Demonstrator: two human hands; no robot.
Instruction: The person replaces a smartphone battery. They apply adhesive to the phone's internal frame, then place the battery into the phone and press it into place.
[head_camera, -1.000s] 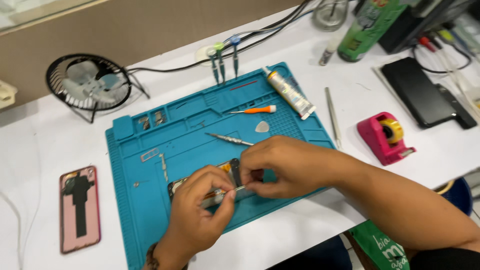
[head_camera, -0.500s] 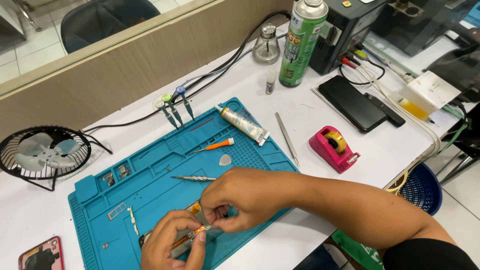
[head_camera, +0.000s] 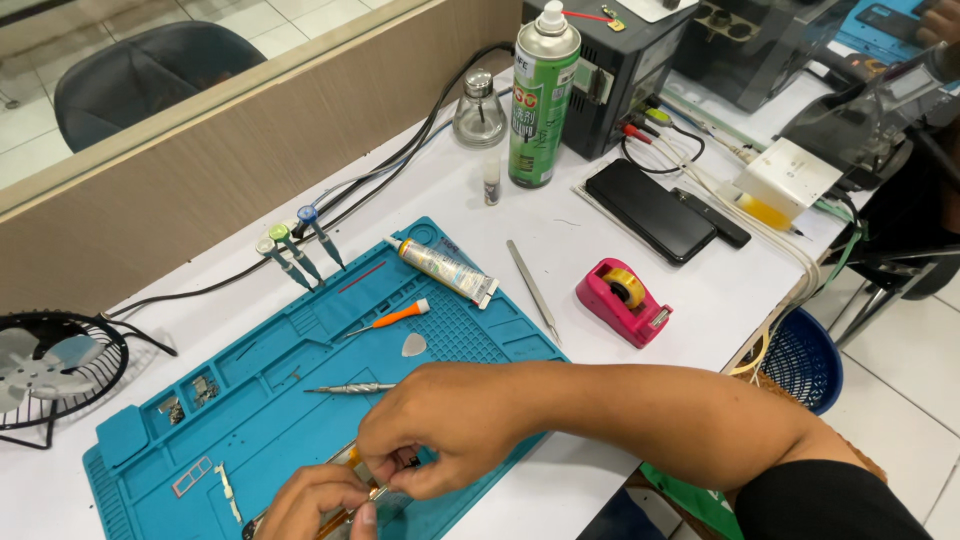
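On a blue work mat (head_camera: 300, 330) lies an opened phone (head_camera: 345, 460), mostly hidden under my hands at the mat's near edge. My right hand (head_camera: 440, 425) reaches across from the right and pinches a small part over the phone. My left hand (head_camera: 315, 505) sits at the bottom edge, fingers closed on a thin tool with an orange tip (head_camera: 372, 493) that touches the phone. Both hands meet over the same spot. What the right fingers hold is too small to tell.
On the mat: a metal screwdriver (head_camera: 350, 388), an orange-handled tool (head_camera: 393, 317), a pick (head_camera: 414, 345), a glue tube (head_camera: 447, 270). Beyond: tweezers (head_camera: 532, 290), pink tape dispenser (head_camera: 622, 300), green spray can (head_camera: 540, 100), black phone (head_camera: 648, 210), small fan (head_camera: 50, 370) left, blue basket (head_camera: 800, 360) beside the table.
The view has swung right and up: fan and mat slid left, and the spray can, power unit and basket came into sight. My hands stay together over the phone.
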